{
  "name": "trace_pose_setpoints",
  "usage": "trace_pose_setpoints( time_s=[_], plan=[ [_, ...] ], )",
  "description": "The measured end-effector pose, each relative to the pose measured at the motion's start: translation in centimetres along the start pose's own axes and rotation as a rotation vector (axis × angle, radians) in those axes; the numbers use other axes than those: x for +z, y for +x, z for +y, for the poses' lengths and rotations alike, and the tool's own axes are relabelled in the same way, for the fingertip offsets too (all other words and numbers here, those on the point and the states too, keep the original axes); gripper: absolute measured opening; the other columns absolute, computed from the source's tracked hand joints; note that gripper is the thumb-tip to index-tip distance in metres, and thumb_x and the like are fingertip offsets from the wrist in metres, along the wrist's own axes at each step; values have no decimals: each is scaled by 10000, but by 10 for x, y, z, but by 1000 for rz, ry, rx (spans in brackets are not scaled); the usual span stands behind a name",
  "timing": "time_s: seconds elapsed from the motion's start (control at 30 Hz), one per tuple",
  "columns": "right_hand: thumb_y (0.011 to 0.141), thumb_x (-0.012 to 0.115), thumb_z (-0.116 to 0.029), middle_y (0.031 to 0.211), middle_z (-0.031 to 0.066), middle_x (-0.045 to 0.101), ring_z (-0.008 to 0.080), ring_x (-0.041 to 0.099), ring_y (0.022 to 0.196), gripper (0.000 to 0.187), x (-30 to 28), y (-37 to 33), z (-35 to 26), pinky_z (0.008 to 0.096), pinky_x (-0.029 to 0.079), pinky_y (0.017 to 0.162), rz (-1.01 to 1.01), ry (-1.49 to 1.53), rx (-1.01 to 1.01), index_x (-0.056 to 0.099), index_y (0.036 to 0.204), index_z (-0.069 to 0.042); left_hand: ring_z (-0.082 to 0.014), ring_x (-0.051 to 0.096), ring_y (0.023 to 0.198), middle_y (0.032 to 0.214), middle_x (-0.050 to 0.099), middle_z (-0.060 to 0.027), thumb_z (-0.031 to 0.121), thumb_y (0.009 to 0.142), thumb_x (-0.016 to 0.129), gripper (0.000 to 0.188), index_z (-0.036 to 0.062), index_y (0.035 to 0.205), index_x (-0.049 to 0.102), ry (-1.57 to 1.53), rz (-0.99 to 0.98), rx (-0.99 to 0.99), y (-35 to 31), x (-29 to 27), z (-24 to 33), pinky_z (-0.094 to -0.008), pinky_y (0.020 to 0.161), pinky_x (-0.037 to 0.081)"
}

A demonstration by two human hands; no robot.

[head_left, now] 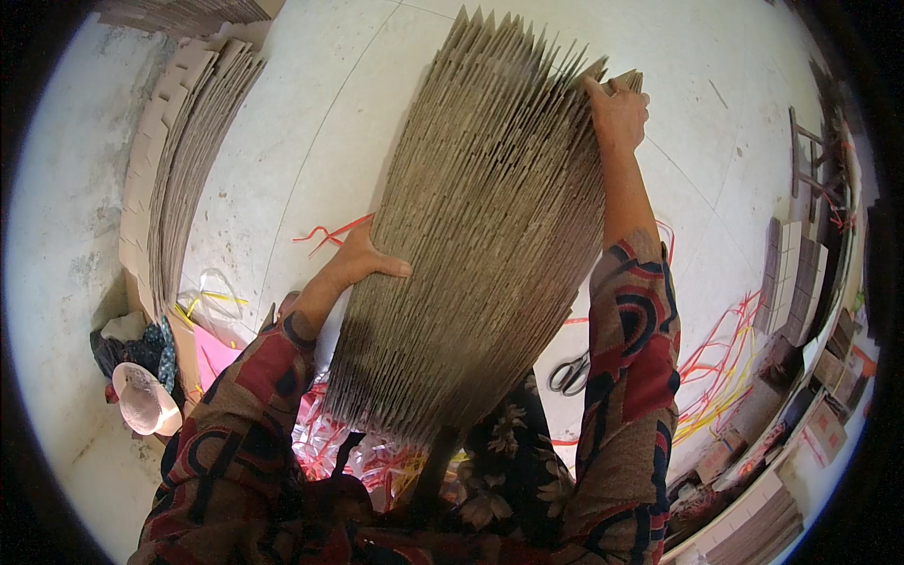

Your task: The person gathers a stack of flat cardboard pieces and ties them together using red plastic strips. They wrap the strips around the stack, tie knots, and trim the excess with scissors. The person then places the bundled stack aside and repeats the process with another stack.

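Observation:
A thick bundle of brown cardboard sheets (471, 226) stands on edge before me, its many corrugated edges facing up. The far end fans into jagged points. My left hand (363, 259) presses against the bundle's left side, thumb laid over the top edges and fingers mostly hidden behind it. At the far right corner, my right hand (619, 115) grips the outermost sheets, with fingers curled over their ends. Some of those sheets lean slightly apart from the rest.
Black-handled scissors (569, 375) lie on the floor right of the bundle. Red and yellow plastic straps (720, 363) are scattered farther right. More cardboard stacks (193, 160) lean along the left wall, near a pale pink bowl-shaped thing (146, 400). Flat cardboard piles (791, 273) line the right side.

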State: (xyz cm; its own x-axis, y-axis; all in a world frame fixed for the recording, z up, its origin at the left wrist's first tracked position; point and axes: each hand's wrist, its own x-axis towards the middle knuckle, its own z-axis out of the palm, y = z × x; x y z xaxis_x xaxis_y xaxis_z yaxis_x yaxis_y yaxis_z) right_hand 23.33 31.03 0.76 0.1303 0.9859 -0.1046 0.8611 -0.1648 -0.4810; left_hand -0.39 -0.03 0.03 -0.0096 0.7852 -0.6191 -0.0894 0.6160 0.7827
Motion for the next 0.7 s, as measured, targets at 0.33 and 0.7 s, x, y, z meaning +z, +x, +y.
trace_pose_setpoints(
  time_s=[0.33, 0.7],
  plan=[
    [805, 521, -428, 1407, 226, 206, 412, 222, 1284, 415, 10, -2, -12, 627, 287, 936, 14, -157, -105, 669, 1024, -108, -216, 503, 1094, 1172, 547, -116, 170, 490, 851, 942, -9, 1293, 390, 63, 25, 15, 3, -2, -8, -324, 960, 369],
    [824, 518, -218, 1465, 181, 137, 376, 127, 1352, 570, 23, -4, -6, 663, 140, 999, 195, -314, -404, 339, 1364, -247, -226, 512, 1082, 1151, 561, -119, 184, 495, 844, 897, -10, 1264, 424, 101, 28, 56, 3, -2, -4, -322, 951, 368]
  ],
)
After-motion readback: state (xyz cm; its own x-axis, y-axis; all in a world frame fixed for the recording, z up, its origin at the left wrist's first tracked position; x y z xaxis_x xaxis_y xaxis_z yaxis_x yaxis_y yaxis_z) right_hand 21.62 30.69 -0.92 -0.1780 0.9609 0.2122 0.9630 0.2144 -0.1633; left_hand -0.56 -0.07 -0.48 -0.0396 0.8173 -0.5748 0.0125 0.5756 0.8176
